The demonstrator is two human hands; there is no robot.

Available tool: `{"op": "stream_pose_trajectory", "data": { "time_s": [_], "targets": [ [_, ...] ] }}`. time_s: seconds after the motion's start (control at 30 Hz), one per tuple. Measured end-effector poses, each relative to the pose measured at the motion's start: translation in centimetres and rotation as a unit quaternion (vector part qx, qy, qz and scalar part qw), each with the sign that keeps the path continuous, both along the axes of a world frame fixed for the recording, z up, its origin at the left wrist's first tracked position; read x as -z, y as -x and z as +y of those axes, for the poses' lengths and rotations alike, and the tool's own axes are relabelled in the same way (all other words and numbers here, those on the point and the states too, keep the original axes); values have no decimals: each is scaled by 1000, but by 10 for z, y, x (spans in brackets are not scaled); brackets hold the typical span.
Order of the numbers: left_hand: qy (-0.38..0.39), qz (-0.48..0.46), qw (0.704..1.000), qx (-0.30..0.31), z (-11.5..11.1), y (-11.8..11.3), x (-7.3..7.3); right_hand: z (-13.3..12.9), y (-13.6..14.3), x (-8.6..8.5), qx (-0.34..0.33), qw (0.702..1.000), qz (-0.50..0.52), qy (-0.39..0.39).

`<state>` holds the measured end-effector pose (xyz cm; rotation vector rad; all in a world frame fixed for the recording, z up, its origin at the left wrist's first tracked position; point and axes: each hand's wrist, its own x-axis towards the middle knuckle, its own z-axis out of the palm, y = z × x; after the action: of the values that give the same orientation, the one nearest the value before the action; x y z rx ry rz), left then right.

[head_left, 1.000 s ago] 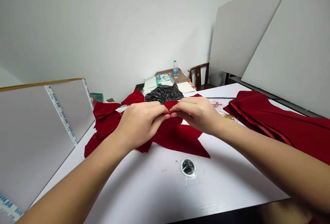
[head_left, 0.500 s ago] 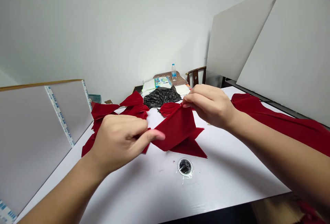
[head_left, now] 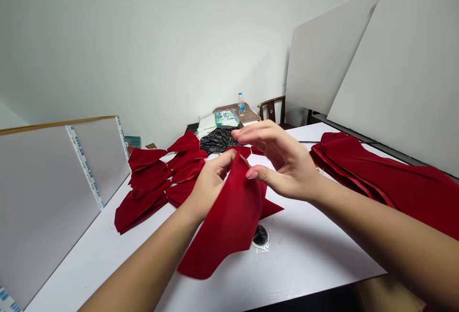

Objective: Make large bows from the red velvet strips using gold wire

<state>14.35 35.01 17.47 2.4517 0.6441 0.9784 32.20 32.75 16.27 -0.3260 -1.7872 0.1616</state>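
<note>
A piece of dark red velvety fabric (head_left: 233, 211) hangs over the table from my left hand (head_left: 210, 180). That hand pinches the cloth near its upper edge, its fingertips partly hidden behind the fabric. My right hand (head_left: 283, 163) is on the other side, fingers spread and thumb apart, with the thumb tip at or close to the cloth. Several red bows (head_left: 154, 178), gathered at their middles, lie in a row to the left. Another gathered red piece (head_left: 247, 150) lies behind my hands, partly covered.
A stack of red fabric (head_left: 373, 173) lies on the white table (head_left: 315, 250) at right. A black plastic bag (head_left: 217, 139), a water bottle (head_left: 241, 105) and a wooden chair (head_left: 272, 108) are at the back. White panels (head_left: 333, 49) lean at right; another board (head_left: 46, 173) stands left.
My left hand has moved right and up to the fabric's top edge. My right hand has let go and opened. The fabric has turned and now hangs lower, towards me.
</note>
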Motion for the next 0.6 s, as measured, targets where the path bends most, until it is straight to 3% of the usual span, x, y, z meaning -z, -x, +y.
{"op": "stream_pose_trajectory", "data": {
  "time_s": [0.07, 0.17, 0.33, 0.43, 0.6],
  "targets": [
    [43, -34, 998, 10, -2, 0, -7, 3, -1, 10, -14, 996, 43, 72],
    [64, -34, 997, 15, -4, -3, -16, 3, 0, 20, -18, 989, 96, 107],
    [-51, -4, 998, -34, -5, -4, -24, -2, -12, 16, -8, 978, 131, 159],
    [-78, -22, 994, -70, -3, 5, -29, -7, -31, 5, -29, 974, 79, 211],
    [7, -39, 997, -60, -8, 27, -48, -18, -61, -17, -116, 940, -84, 311]
  ]
}}
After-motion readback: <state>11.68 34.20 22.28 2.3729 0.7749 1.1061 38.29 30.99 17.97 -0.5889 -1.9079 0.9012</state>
